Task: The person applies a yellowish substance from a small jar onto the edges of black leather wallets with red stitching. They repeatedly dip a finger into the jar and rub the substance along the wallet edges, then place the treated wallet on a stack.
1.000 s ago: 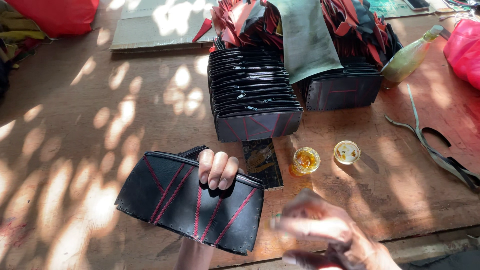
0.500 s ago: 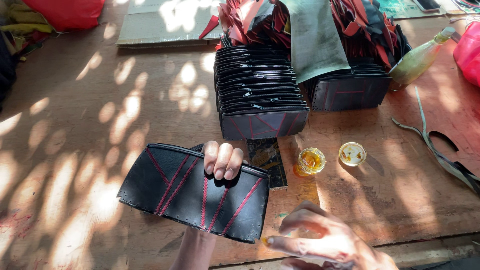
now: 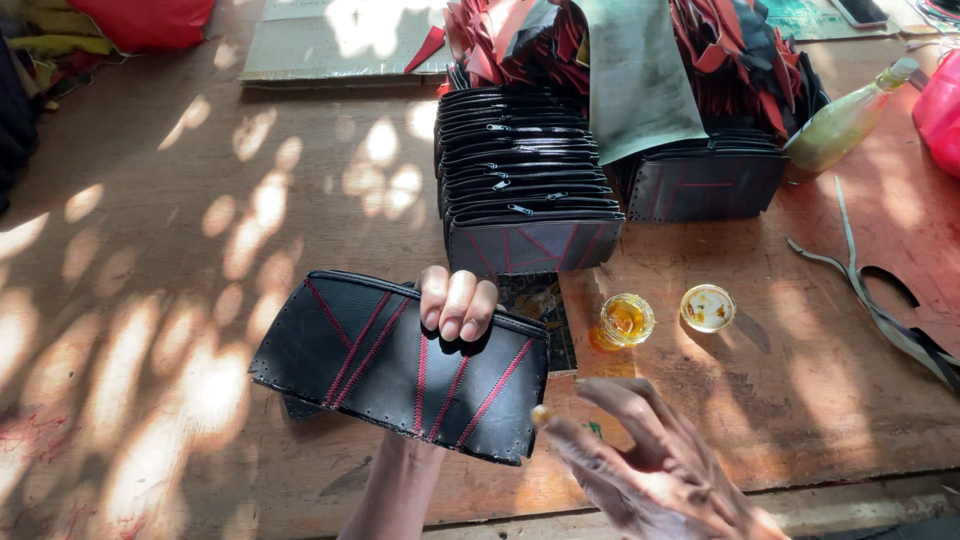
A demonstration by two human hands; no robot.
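Note:
My left hand (image 3: 455, 305) grips a black leather panel (image 3: 400, 365) with red stitched lines, fingers curled over its top edge, holding it above the wooden table (image 3: 180, 250). My right hand (image 3: 650, 465) hovers at the lower right of the panel, fingers spread, with a dab of yellowish glue on one fingertip near the panel's right edge. A small open glass jar of amber glue (image 3: 625, 320) stands just right of the panel, its lid (image 3: 708, 307) beside it.
A stack of finished black pouches (image 3: 525, 180) stands behind, a second stack (image 3: 705, 180) to its right under a grey-green sheet (image 3: 635, 75). A bottle (image 3: 845, 120), leather offcut strips (image 3: 880, 300) and red scraps (image 3: 500, 30) lie around.
My right hand has risen from the table's front edge and opened toward the panel's right side. The left hand keeps hold of the panel, which has shifted slightly.

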